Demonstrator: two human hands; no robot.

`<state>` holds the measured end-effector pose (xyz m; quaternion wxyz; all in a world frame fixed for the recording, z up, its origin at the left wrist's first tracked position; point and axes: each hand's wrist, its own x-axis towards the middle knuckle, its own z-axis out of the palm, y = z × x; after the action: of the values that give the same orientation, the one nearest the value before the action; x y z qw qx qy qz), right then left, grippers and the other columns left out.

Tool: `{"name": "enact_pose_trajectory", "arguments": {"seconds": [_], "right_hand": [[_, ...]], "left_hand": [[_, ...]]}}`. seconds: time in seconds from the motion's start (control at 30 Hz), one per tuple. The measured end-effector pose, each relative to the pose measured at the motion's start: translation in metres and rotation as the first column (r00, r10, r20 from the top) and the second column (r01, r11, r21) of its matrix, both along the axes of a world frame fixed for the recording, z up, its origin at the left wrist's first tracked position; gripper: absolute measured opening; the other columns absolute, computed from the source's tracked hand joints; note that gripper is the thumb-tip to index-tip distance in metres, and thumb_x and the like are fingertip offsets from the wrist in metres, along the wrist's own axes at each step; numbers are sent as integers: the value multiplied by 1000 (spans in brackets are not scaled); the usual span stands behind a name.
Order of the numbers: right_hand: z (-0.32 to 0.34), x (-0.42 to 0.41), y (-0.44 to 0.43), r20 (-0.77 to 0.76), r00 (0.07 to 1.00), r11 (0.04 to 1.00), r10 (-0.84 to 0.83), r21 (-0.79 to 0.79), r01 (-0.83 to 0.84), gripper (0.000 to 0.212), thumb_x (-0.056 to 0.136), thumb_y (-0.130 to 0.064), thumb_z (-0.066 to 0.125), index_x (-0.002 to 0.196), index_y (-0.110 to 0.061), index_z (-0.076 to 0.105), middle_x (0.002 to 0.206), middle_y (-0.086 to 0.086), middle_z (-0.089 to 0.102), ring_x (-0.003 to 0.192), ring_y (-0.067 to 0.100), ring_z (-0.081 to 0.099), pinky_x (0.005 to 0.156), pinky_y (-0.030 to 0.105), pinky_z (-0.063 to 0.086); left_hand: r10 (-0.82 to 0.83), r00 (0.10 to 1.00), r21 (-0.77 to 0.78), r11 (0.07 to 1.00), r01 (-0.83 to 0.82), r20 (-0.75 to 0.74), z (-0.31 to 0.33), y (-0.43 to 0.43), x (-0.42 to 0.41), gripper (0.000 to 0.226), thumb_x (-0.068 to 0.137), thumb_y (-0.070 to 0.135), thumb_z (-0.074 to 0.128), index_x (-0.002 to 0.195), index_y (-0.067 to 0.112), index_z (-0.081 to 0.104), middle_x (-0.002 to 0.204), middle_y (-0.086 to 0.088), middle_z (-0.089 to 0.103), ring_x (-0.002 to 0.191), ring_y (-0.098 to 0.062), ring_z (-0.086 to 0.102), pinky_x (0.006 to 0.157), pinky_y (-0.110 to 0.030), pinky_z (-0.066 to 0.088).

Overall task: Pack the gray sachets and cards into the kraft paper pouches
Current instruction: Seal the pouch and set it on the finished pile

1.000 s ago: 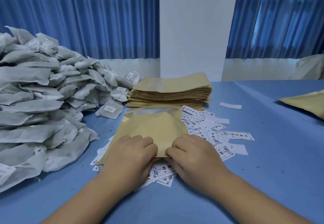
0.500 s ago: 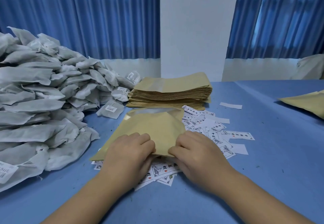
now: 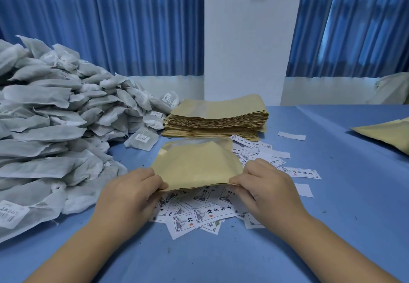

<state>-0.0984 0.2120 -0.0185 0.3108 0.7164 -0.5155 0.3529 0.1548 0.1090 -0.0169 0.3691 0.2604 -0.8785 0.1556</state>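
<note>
The fingertips of both hands are hidden under the near edge of the kraft pouch (image 3: 197, 167), so only thumbs and knuckles show. The print on the cards (image 3: 199, 214) below is hard to read, and many cards are covered by the pouch and the hands. The pile of gray sachets (image 3: 44, 141) is cut off by the left border, and a second pouch (image 3: 385, 134) at the right border is seen only in part. The left hand (image 3: 130, 196) pinches the near left corner of the pouch with the thumb on top, and the right hand (image 3: 265, 192) pinches the near right corner in the same way. The pouch is in the middle of the blue table (image 3: 332, 227), and its near edge is lifted just above the cards. It is plain tan paper, slightly bowed, with a glossy clear strip along the far end. Behind it lies a neat stack of flat pouches (image 3: 217, 118), just beside the sachets.
</note>
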Motion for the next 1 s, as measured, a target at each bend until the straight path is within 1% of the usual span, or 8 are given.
{"name": "enact_pose_trajectory", "arguments": {"seconds": [0.1, 0.2, 0.3, 0.4, 0.5, 0.6, 0.73, 1.0], "right_hand": [[2, -1, 5, 325, 946, 985, 11, 162, -67, 23, 78, -49, 65, 72, -28, 72, 72, -9, 55, 59, 8, 52, 53, 21, 40], [6, -2, 4, 766, 642, 933, 39, 203, -298, 35, 84, -64, 49, 84, -34, 68, 84, -9, 57, 58, 8, 54, 55, 14, 40], [7, -6, -3, 942, 320, 900, -98, 222, -375, 41, 80, -68, 46, 102, -36, 60, 99, -1, 62, 52, 10, 61, 48, 18, 45], [0, -8, -8, 855, 458, 863, -244, 407, -298, 35, 85, -59, 49, 114, -38, 53, 97, -7, 60, 57, 7, 61, 53, 22, 44], [-8, -6, -9, 841, 481, 811, -249, 453, -372, 41, 85, -49, 62, 122, -41, 47, 98, -9, 57, 69, 7, 61, 59, 23, 46], [-7, -5, -9, 867, 438, 826, -238, 418, -378, 48, 82, -32, 71, 123, -40, 47, 108, -14, 53, 73, 3, 63, 60, 20, 49], [-5, -2, -6, 891, 410, 824, -192, 374, -425, 57, 82, -15, 71, 126, -39, 45, 121, -20, 48, 76, -2, 64, 53, 23, 51], [-7, -3, 16, 908, 417, 871, -25, 224, -436, 52, 84, -5, 65, 112, -48, 52, 125, -12, 44, 103, 17, 61, 83, 43, 56]], "left_hand": [[29, 999, 74, 997, -25, -43, -3, 2, 0, 29, 82, 30, 46, 72, 13, 67, 65, 3, 55, 59, -21, 56, 39, -30, 42], [78, 972, 192, 981, -35, -221, -5, -1, 1, 6, 81, 19, 68, 84, 14, 68, 81, 3, 57, 76, -20, 56, 60, -36, 47], [266, 882, 500, 865, -40, -390, -8, -3, 1, 53, 68, 23, 87, 113, 21, 60, 110, 3, 51, 101, -8, 47, 83, -27, 37], [383, 719, 755, 584, 298, -580, -10, 0, 4, 83, 57, 33, 93, 127, 36, 48, 128, 8, 47, 110, -6, 54, 87, -29, 42], [473, 410, 549, 203, 811, -780, -10, 1, 6, 78, 66, 25, 84, 134, 26, 47, 122, -3, 58, 98, -21, 69, 79, -33, 54], [610, 250, 396, 115, 911, -752, -7, -4, 3, 42, 91, 8, 58, 131, 5, 46, 110, -15, 55, 95, -28, 67, 64, -37, 61], [708, 270, 393, 12, 920, -652, 2, -1, 0, 11, 93, -8, 42, 96, -8, 53, 102, -23, 62, 86, -32, 66, 51, -33, 58], [598, 348, 316, -163, 935, -722, -3, 12, -13, 39, 80, -16, 34, 113, -11, 55, 107, -28, 68, 90, -38, 70, 59, -43, 60]]}}
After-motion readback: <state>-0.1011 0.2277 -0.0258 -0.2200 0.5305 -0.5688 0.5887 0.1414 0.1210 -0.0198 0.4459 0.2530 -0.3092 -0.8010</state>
